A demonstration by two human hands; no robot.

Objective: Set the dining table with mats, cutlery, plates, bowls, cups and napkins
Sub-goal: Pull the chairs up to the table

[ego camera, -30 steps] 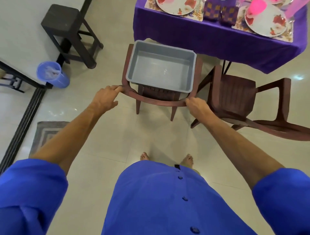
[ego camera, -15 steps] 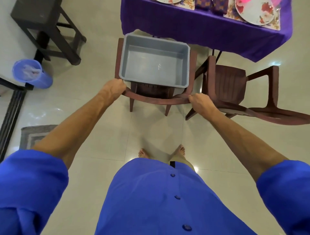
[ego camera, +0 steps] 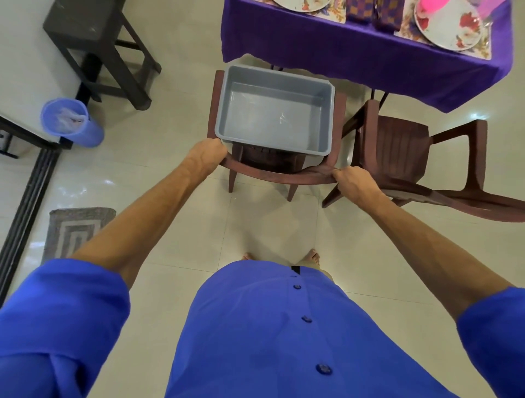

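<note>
A brown plastic chair [ego camera: 279,176] stands before the dining table [ego camera: 355,48], which wears a purple cloth. An empty grey tub [ego camera: 274,112] sits on the chair's arms. My left hand [ego camera: 208,152] grips the left end of the chair's curved backrest. At the right end of that backrest my right hand [ego camera: 350,181] grips the rail. On the table lie floral mats with a floral plate [ego camera: 449,27], a pink cup [ego camera: 427,7] on it, and checked purple napkins [ego camera: 375,10]. A second plate [ego camera: 301,3] shows at the top edge.
A second brown chair [ego camera: 403,159] stands close on the right, almost touching the first. A dark stool [ego camera: 93,37] and a blue bin [ego camera: 69,122] stand at the left. A grey floor mat [ego camera: 75,230] lies left of me. My bare feet are behind the chair.
My left hand went from resting loosely at the backrest's left end to gripping it. The right hand kept its grip. The view shifted slightly.
</note>
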